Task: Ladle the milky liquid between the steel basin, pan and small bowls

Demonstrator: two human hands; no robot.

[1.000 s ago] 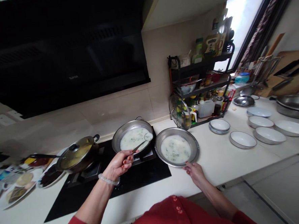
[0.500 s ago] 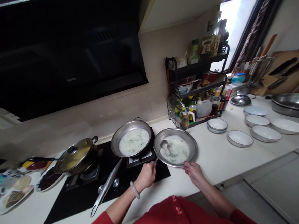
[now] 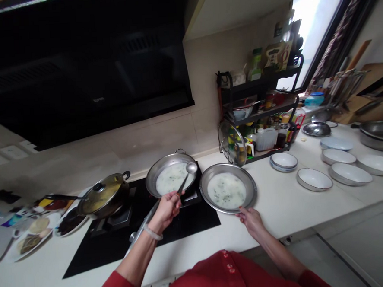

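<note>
My left hand point(image 3: 167, 209) is closed round the handle of a metal ladle point(image 3: 191, 167), whose bowl hangs over the right side of a steel frying pan point(image 3: 150, 180) on the stove. White soup with green bits point(image 3: 171, 179) lies in that pan. Beside the stove stands a wide steel basin point(image 3: 207, 200) holding the same kind of white soup point(image 3: 227, 190). My right hand point(image 3: 250, 220) pinches the basin's near rim, thumb on top. The frying pan's long handle point(image 3: 141, 229) runs partly beneath my left forearm.
A lidded pan point(image 3: 104, 195) sits on the left burner, near plates of food point(image 3: 69, 221). Several white bowls point(image 3: 314, 179) stand on the right counter. A black spice rack point(image 3: 261, 113) and a leaning glass lid point(image 3: 232, 144) are behind the basin.
My left hand has moved left and lifted the ladle out of the basin to over the frying pan. My right hand stays on the basin's rim.
</note>
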